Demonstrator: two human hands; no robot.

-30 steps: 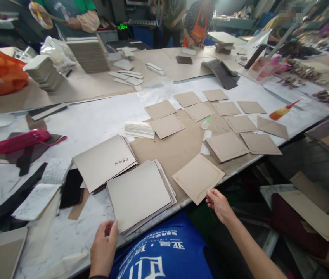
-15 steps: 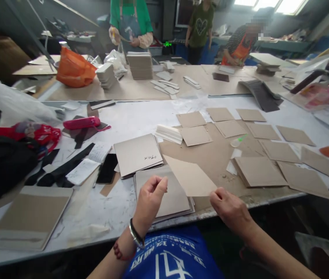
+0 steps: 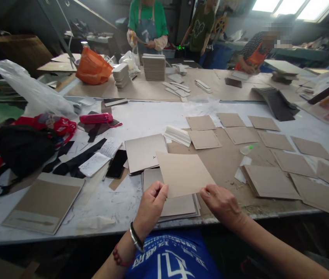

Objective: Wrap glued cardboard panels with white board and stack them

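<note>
A tan cardboard sheet (image 3: pixel 184 173) is held up in front of me by its two near corners. My left hand (image 3: pixel 153 203) pinches the lower left corner, thumb on top. The lower right corner is gripped by my right hand (image 3: pixel 222 203), fingers closed. Beneath the sheet lies a stack of grey boards (image 3: pixel 180 207), partly covered by it. Just beyond is another board stack (image 3: pixel 142 153) with handwriting on its top, partly hidden by the sheet.
Several tan squares (image 3: pixel 276 181) are spread on the right. A bundle of white strips (image 3: pixel 178 135) lies ahead. Left are a phone (image 3: pixel 116 164), a notebook (image 3: pixel 94 163), a pink pouch (image 3: pixel 96 118) and a black bag (image 3: pixel 21 145). Co-workers stand across the tables.
My left hand, closed beside the sheet before, now grips its left corner. The sheet has swung left and leveled between both hands. The camera view has shifted left.
</note>
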